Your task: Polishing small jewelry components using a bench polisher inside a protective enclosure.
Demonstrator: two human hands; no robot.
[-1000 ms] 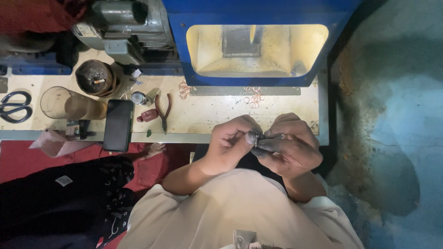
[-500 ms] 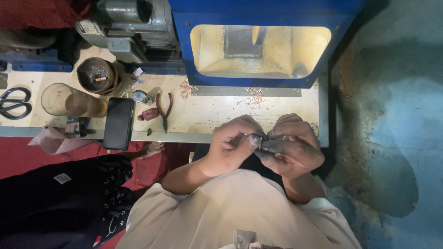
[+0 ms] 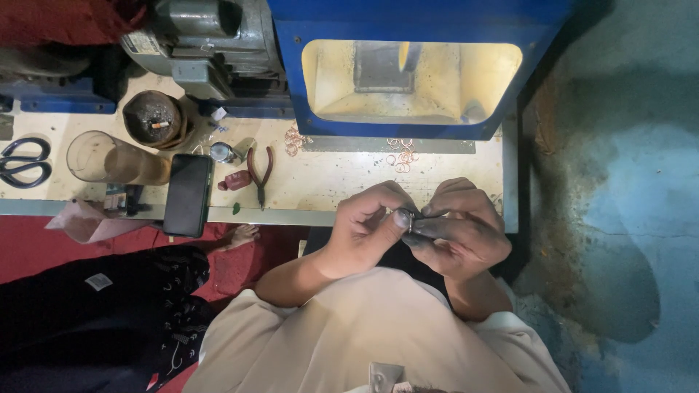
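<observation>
My left hand (image 3: 368, 225) and my right hand (image 3: 462, 229) meet over the front edge of the pale workbench (image 3: 328, 182). Between their fingertips they pinch a small metal ring (image 3: 410, 218). The fingertips are dark with grime. Several loose copper-coloured rings (image 3: 400, 153) lie on the bench just beyond my hands, and another small heap of rings (image 3: 293, 138) lies further left. Behind them stands a blue machine housing (image 3: 415, 65) with a lit yellow opening.
Left on the bench lie pliers with red handles (image 3: 259, 171), a dark phone (image 3: 188, 193), a glass tumbler (image 3: 109, 159), an ashtray with a cigarette (image 3: 153, 116) and scissors (image 3: 22, 161). A grey motor (image 3: 204, 36) stands at the back. A bare foot (image 3: 240, 234) shows under the bench.
Both hands stay together on the ring, shifting only slightly; the fingers work it a little.
</observation>
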